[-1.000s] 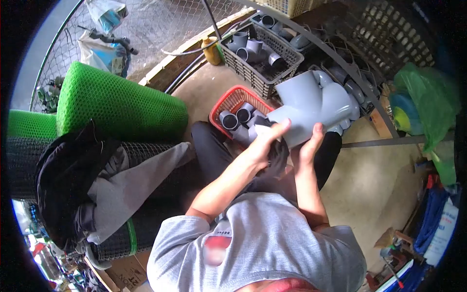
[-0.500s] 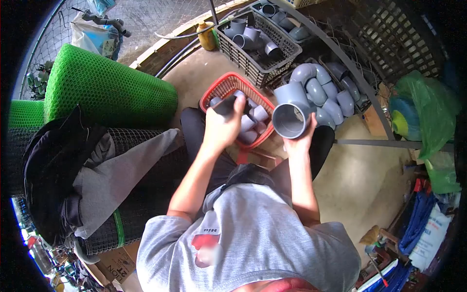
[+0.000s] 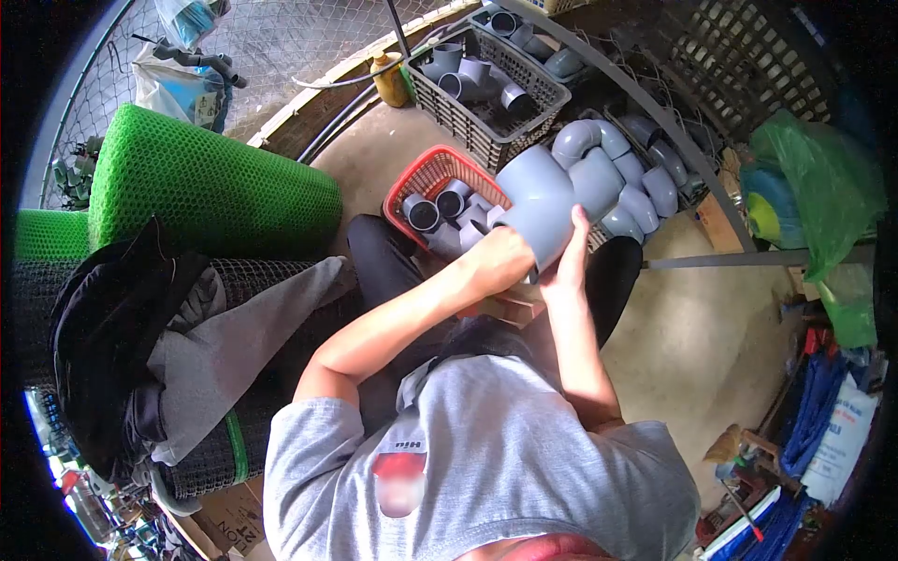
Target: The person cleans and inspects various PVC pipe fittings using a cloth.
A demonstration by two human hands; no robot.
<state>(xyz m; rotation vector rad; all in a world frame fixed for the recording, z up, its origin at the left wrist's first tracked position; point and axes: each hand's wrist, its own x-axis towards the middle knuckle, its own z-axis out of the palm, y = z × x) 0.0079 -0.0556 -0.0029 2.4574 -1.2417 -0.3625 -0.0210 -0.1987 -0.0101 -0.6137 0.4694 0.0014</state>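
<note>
Between the two bent knees [image 3: 382,245], above the floor [image 3: 706,327], a large grey pipe fitting [image 3: 538,198] with a branching body is held up off the red basket and the floor. Its right side is grasped by the right hand [image 3: 567,269], with the thumb laid along the surface and the grip closed around the near part. The near left end is touched by the left hand [image 3: 505,260]; its fingers are hidden by the fitting, so whether that grip is clenched or loose cannot be told.

Just beside the fitting, on its left, smaller grey fittings [image 3: 447,240] are contained in a red basket [image 3: 418,176], two of them with dark round openings turned upward. Beyond it, more grey pieces are carried by a dark crate [image 3: 449,114], near which a yellow bottle [image 3: 391,84] is stood. To the right of the crate, grey elbows [image 3: 573,142] are heaped together, partly covered by the held fitting. Farther left, a green mesh roll [image 3: 210,192] is seen behind a black and grey garment [image 3: 220,369].
</note>
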